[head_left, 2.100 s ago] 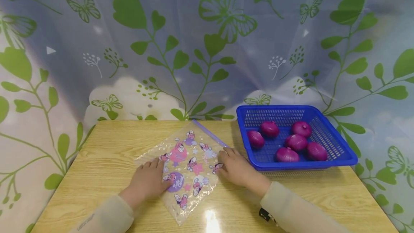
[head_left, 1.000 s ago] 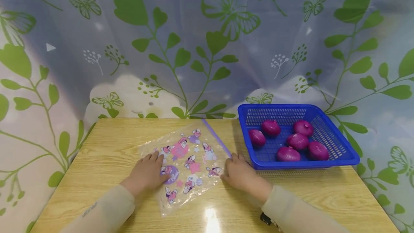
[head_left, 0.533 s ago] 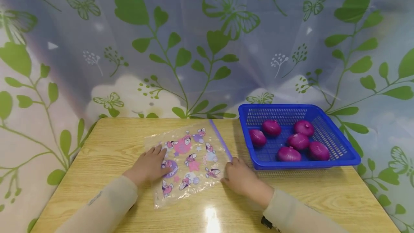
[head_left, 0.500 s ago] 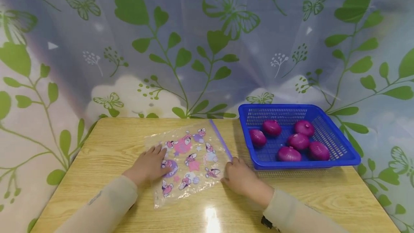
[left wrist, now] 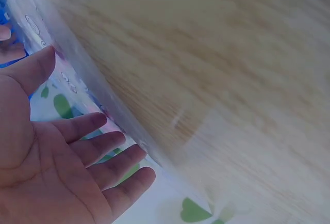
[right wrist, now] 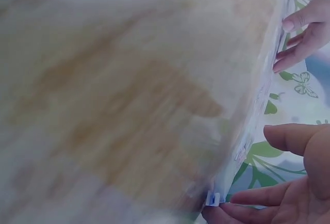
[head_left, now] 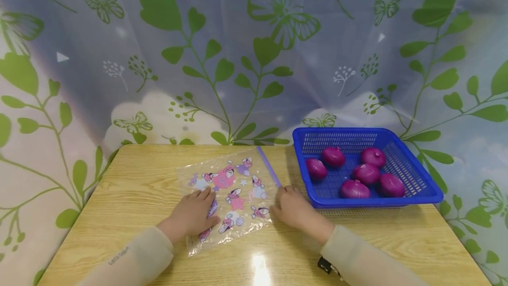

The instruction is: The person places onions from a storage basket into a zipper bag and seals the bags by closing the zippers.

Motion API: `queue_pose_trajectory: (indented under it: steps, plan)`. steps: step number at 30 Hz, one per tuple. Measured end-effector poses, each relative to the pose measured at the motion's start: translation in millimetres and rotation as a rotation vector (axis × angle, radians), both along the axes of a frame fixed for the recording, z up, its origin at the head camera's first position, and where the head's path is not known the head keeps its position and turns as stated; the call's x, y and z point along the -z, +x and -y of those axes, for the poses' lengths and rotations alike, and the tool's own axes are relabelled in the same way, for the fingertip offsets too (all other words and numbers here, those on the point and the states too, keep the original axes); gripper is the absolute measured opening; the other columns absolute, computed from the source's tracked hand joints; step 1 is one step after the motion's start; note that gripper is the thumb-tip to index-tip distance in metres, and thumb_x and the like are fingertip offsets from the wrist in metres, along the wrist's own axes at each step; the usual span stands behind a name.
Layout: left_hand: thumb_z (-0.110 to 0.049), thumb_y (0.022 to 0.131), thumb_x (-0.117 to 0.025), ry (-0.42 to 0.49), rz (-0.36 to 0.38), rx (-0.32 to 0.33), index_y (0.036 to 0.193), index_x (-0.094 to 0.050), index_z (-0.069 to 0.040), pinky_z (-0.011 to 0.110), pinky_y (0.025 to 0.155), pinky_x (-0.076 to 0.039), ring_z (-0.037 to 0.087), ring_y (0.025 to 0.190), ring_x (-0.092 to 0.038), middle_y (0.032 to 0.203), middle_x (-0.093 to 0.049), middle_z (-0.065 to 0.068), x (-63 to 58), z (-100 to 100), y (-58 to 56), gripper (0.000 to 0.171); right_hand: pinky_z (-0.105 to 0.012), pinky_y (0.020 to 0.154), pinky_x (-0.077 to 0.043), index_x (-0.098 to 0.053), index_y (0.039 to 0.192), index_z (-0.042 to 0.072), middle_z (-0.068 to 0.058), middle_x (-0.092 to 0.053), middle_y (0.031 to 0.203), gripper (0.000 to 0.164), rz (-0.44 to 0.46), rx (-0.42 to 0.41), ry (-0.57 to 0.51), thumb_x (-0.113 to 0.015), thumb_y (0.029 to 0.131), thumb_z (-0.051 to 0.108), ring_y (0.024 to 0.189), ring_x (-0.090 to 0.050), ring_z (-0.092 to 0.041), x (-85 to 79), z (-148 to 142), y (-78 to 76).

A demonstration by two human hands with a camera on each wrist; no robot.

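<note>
A clear plastic zip bag (head_left: 246, 195) printed with pink and purple cartoon figures lies flat on the wooden table. Its purple zip strip (head_left: 270, 167) runs along the right side. My left hand (head_left: 190, 215) rests on the bag's left part, and in the left wrist view its fingers (left wrist: 111, 149) are extended with the thumb apart. At the lower end of the zip strip, my right hand (head_left: 295, 208) touches the bag's right edge. The right wrist view shows a small zip slider (right wrist: 214, 198) by that hand's fingertips, the thumb held away.
To the right stands a blue plastic basket (head_left: 375, 202) with several red onions (head_left: 365, 174) in it, close to my right hand. A curtain (head_left: 222, 56) printed with green leaves and butterflies hangs behind the table (head_left: 139, 167).
The bag has turned clockwise and shifted, so its zip strip stands steeper. Lately my left hand has slid right over the bag, and my right hand has moved slightly up along the edge.
</note>
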State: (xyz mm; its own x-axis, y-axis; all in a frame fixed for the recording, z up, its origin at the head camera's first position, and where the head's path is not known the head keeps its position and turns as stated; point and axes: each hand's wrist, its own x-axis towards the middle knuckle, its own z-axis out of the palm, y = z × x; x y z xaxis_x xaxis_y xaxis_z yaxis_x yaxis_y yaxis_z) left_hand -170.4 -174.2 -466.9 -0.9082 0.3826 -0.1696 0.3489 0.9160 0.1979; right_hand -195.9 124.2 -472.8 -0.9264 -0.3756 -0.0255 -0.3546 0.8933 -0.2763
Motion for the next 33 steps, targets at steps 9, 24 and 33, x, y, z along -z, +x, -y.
queue_pose_trajectory:
  steps: [9, 24, 33]
  plan:
    - [-0.042, 0.095, -0.066, 0.010, 0.012, -0.018, 0.148, -0.042, 0.004, 0.060, 0.114, -0.029, 0.047, 0.141, -0.033, 0.156, -0.034, 0.025, 0.3, 2.2, 0.0, 0.074, -0.049, 0.084, -0.053, -0.059, 0.090, 0.003, -0.014, -0.058, 0.093, 0.023, 0.020, 0.030, -0.116, -0.070, 0.092, 0.024, 0.089, -0.059, -0.031, -5.1, 4.4, -4.1]
    - [-0.043, 0.093, -0.068, 0.031, 0.039, -0.001, 0.148, -0.044, 0.001, 0.060, 0.116, -0.027, 0.045, 0.143, -0.030, 0.158, -0.034, 0.021, 0.2, 10.7, -4.0, 0.074, -0.055, 0.103, -0.045, -0.054, 0.129, -0.017, -0.032, -0.061, 0.123, 0.038, 0.058, 0.147, -0.560, -0.049, 0.094, -0.003, 0.118, -0.058, -0.044, 1.5, 8.0, -15.0]
    - [-0.043, 0.093, -0.068, 0.049, 0.026, 0.055, 0.146, -0.047, 0.000, 0.058, 0.116, -0.028, 0.044, 0.142, -0.033, 0.156, -0.036, 0.021, -2.8, 17.0, -7.2, 0.072, -0.053, 0.103, -0.046, -0.064, 0.120, -0.014, -0.029, -0.064, 0.122, 0.033, 0.027, 0.200, -0.673, -0.043, 0.094, -0.010, 0.121, -0.057, -0.043, -1.6, 6.7, -15.7]
